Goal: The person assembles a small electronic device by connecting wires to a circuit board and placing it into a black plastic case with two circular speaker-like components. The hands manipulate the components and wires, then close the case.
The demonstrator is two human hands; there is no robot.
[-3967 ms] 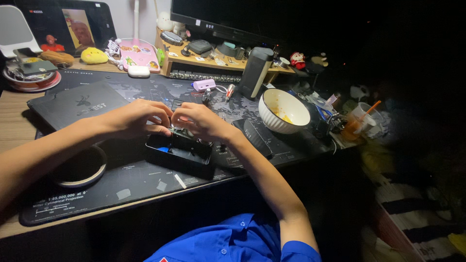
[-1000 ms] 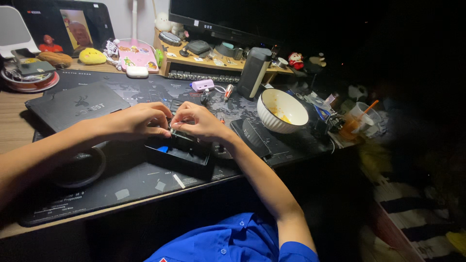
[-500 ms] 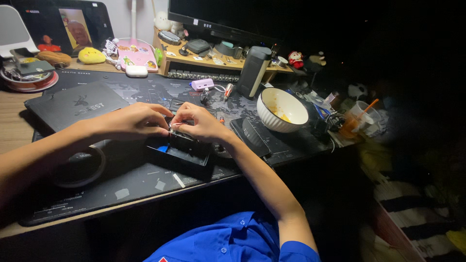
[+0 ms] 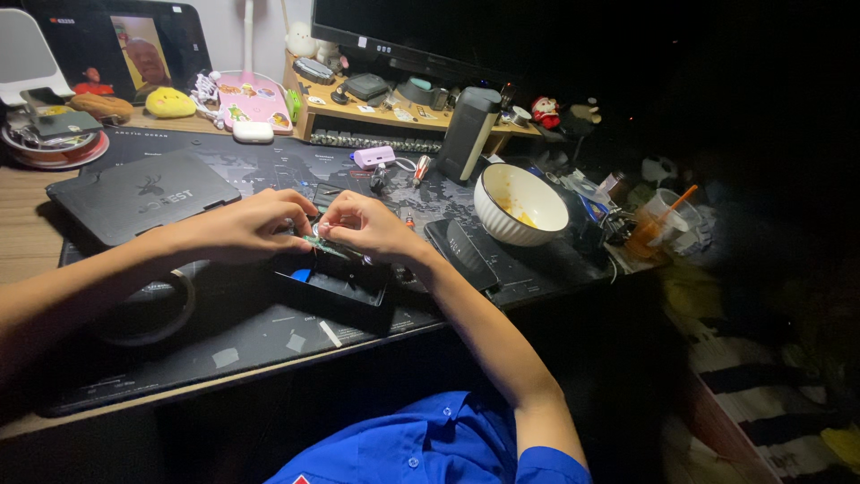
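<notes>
Both hands meet over the middle of the counter, close to its front edge. The left hand and the right hand are each pinched onto a small green circuit board, fingertips nearly touching each other across it, so both are grasping it rather than hanging loose. That board sits right above a black box-shaped device lying flat on the dark desk mat, and there's a bit of blue showing inside the box just under the left fingers. Can't really tell if the board is seated in the box or lifted off it, it's too dim and small. Off toward the left edge sits a closed black laptop, and a dark ring-shaped thing lies partly under the left forearm. To the right of the hands there's a black phone-like slab, then a white ribbed bowl with yellowish residue inside. Toward the back edge there's a wooden monitor riser and a tall dark cylinder speaker.
</notes>
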